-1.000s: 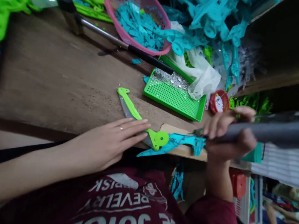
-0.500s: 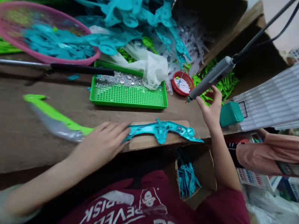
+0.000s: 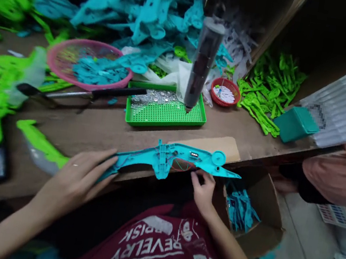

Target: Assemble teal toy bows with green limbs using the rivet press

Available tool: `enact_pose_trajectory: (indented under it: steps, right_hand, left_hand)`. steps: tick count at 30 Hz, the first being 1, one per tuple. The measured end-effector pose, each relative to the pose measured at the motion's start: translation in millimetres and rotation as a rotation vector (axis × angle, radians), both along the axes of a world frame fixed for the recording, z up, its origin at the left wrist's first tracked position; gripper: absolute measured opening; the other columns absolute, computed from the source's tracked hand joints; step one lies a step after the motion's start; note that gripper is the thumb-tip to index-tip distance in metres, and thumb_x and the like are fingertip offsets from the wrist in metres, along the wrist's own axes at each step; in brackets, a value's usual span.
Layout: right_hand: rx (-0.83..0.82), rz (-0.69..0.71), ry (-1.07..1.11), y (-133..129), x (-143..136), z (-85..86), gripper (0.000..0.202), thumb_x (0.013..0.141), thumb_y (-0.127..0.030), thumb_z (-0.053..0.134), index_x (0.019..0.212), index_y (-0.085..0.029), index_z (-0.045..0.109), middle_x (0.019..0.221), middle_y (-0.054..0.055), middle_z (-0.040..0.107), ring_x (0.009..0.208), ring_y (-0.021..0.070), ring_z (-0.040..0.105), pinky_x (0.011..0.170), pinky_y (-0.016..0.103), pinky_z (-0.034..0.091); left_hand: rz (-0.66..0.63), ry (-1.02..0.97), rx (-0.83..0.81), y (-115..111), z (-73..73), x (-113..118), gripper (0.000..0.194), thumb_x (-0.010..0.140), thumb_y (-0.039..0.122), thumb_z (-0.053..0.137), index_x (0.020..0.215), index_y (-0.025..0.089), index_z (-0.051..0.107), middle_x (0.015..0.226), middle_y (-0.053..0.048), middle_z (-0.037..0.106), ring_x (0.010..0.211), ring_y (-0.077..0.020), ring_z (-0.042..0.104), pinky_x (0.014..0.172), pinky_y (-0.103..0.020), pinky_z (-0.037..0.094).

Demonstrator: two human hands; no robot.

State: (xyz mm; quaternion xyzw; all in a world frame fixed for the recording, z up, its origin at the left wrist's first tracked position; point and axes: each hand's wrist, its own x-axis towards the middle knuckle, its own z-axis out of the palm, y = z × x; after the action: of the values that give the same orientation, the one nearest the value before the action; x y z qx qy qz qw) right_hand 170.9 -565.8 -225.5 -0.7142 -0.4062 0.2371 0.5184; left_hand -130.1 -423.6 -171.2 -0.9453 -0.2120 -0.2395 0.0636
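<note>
A long turquoise plastic shell (image 3: 142,155), open side up, shows thin wires and a small silver part inside. My left hand (image 3: 78,178) is closed around its left end. At its lower edge, right of the middle, my right hand (image 3: 204,191) has its thumb and fingers closed on the shell, near red and green wires. The shell is over the table's front edge, partly covering a flat cardboard piece (image 3: 229,147). Above hangs a grey electric screwdriver (image 3: 205,60), apart from both hands. Left of my left hand lies a lime-green piece (image 3: 46,142) with clear plastic.
Behind stand a green tray (image 3: 165,117) of small metal bits, a pink basket (image 3: 55,60) of turquoise parts and a red basket (image 3: 230,101). Turquoise shells (image 3: 148,12) are heaped at the back. An open carton (image 3: 265,231) stands below, right. A person's sleeve (image 3: 339,177) shows at right.
My right hand has left the screwdriver and come down to the shell. The screwdriver now hangs upright over the green tray. The shell has shifted off the cardboard towards me. The view has shifted too.
</note>
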Motion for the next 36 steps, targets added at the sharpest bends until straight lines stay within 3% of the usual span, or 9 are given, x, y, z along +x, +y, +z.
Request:
enact_pose_trajectory:
  steps: [3, 7, 13, 18, 23, 27, 29, 32, 36]
  right_hand:
    - [-0.062, 0.231, 0.193, -16, 14, 36.7, 0.033, 0.092, -0.049, 0.058, 0.08, -0.018, 0.061, 0.045, -0.009, 0.043, 0.038, 0.0088, 0.041, 0.044, 0.023, 0.041]
    - [-0.206, 0.382, 0.413, -39, 72, 100.7, 0.028, 0.084, -0.039, 0.075, 0.099, -0.017, 0.067, 0.053, -0.011, 0.042, 0.041, 0.0045, 0.035, 0.042, 0.017, 0.028]
    - [0.367, 0.18, 0.511, -6, 163, 164.6, 0.009, 0.078, -0.028, 0.075, 0.085, -0.024, 0.07, 0.051, -0.012, 0.032, 0.039, 0.0046, 0.019, 0.039, 0.016, 0.028]
    - [0.689, 0.072, 0.304, 46, 171, 178.5, 0.027, 0.071, -0.039, 0.078, 0.096, -0.032, 0.077, 0.076, -0.003, 0.055, 0.061, 0.0091, 0.049, 0.048, 0.019, 0.041]
    - [0.678, 0.156, -0.054, 79, 123, 161.3, 0.016, 0.081, -0.042, 0.077, 0.082, -0.027, 0.077, 0.08, 0.002, 0.062, 0.077, 0.0157, 0.063, 0.069, 0.032, 0.055]
    - [0.406, 0.907, 0.378, 90, 106, 153.9, 0.036, 0.096, -0.054, 0.055, 0.09, -0.022, 0.071, 0.049, -0.006, 0.048, 0.047, 0.013, 0.056, 0.054, 0.028, 0.053]
    - [0.208, 1.189, 0.303, 90, 111, 153.3, 0.034, 0.1, -0.049, 0.052, 0.099, -0.019, 0.07, 0.056, -0.003, 0.058, 0.05, 0.0123, 0.059, 0.056, 0.026, 0.052]
    - [0.082, 1.117, -0.056, 84, 116, 142.9, 0.029, 0.101, -0.042, 0.052, 0.102, -0.018, 0.068, 0.072, 0.002, 0.069, 0.068, 0.014, 0.067, 0.069, 0.025, 0.054]
    - [0.084, 1.041, -0.168, 63, 95, 108.9, 0.032, 0.104, -0.043, 0.046, 0.098, -0.02, 0.068, 0.062, -0.002, 0.067, 0.065, 0.0124, 0.066, 0.078, 0.024, 0.052]
  left_hand:
    - [0.021, 0.015, -0.017, -2, 0.9, 0, 0.067, 0.095, 0.017, 0.057, 0.156, 0.017, 0.032, 0.128, -0.021, 0.069, 0.106, -0.0315, 0.071, 0.094, -0.046, 0.055]
    - [0.047, 0.015, -0.054, 1, -5.9, -3, 0.057, 0.094, 0.019, 0.055, 0.15, 0.018, 0.043, 0.13, -0.021, 0.069, 0.106, -0.033, 0.071, 0.094, -0.049, 0.056]
    - [0.087, 0.063, -0.066, 8, -8.8, -1, 0.028, 0.098, 0.021, 0.05, 0.121, 0.017, 0.065, 0.128, -0.017, 0.071, 0.104, -0.0289, 0.071, 0.093, -0.044, 0.055]
    - [0.06, 0.055, -0.08, 15, -2.7, -2, 0.033, 0.097, 0.022, 0.051, 0.128, 0.022, 0.063, 0.129, -0.014, 0.072, 0.106, -0.0294, 0.071, 0.093, -0.046, 0.056]
    - [0.086, -0.107, -0.137, 7, 34.5, 25, 0.073, 0.093, 0.028, 0.055, 0.16, 0.041, 0.027, 0.136, -0.01, 0.067, 0.114, -0.0349, 0.069, 0.095, -0.054, 0.057]
    - [-0.026, -0.281, -0.26, 5, 78.6, 89, 0.068, 0.094, 0.015, 0.05, 0.155, 0.042, 0.037, 0.133, -0.004, 0.067, 0.112, -0.0256, 0.07, 0.098, -0.043, 0.059]
    - [-0.076, -0.36, -0.317, 14, 95.3, 139, 0.056, 0.097, 0.012, 0.047, 0.147, 0.036, 0.047, 0.124, -0.004, 0.071, 0.103, -0.0198, 0.072, 0.092, -0.035, 0.061]
    - [-0.239, -0.204, -0.43, 39, 105.0, 243, 0.034, 0.102, 0.014, 0.041, 0.129, 0.022, 0.059, 0.112, -0.004, 0.073, 0.094, -0.0139, 0.072, 0.081, -0.024, 0.06]
    - [-0.299, 0.205, -0.329, 75, 92.8, 400, 0.04, 0.1, 0.007, 0.041, 0.135, 0.015, 0.057, 0.141, -0.012, 0.061, 0.126, -0.0193, 0.061, 0.105, -0.033, 0.052]
